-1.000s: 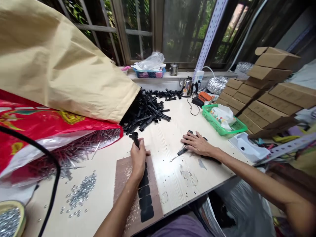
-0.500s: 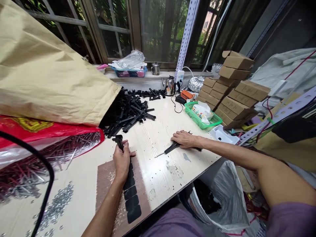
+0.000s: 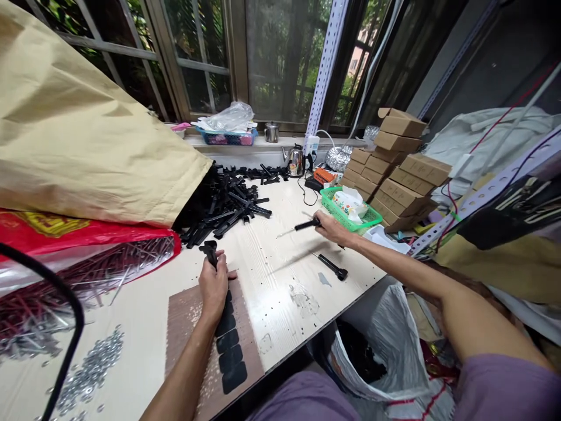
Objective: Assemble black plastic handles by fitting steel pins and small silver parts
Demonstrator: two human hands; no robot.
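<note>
My left hand [image 3: 214, 286] is closed round a black plastic part [image 3: 208, 252] that stands upright on a brown board [image 3: 189, 327] carrying a row of black pads [image 3: 229, 356]. My right hand [image 3: 332, 229] is raised above the white table [image 3: 280, 275] and grips a screwdriver [image 3: 300, 225] by its black handle, the thin metal shaft pointing left. A second black-handled tool [image 3: 332, 266] lies on the table below that hand. A heap of black plastic parts [image 3: 228, 204] spills from a tan sack [image 3: 87, 140] beyond my left hand.
A red bag of metal pins [image 3: 79, 263] lies at left, loose small metal nuts [image 3: 90, 371] near the front edge. A green basket [image 3: 348, 210], stacked cardboard boxes [image 3: 394, 169], a kettle [image 3: 295, 161] and a plastic bag under the table edge [image 3: 385, 345] sit at right.
My right hand picked the screwdriver up off the table and lifted it up and back; the other black tool now lies uncovered. My left hand kept hold of the black part.
</note>
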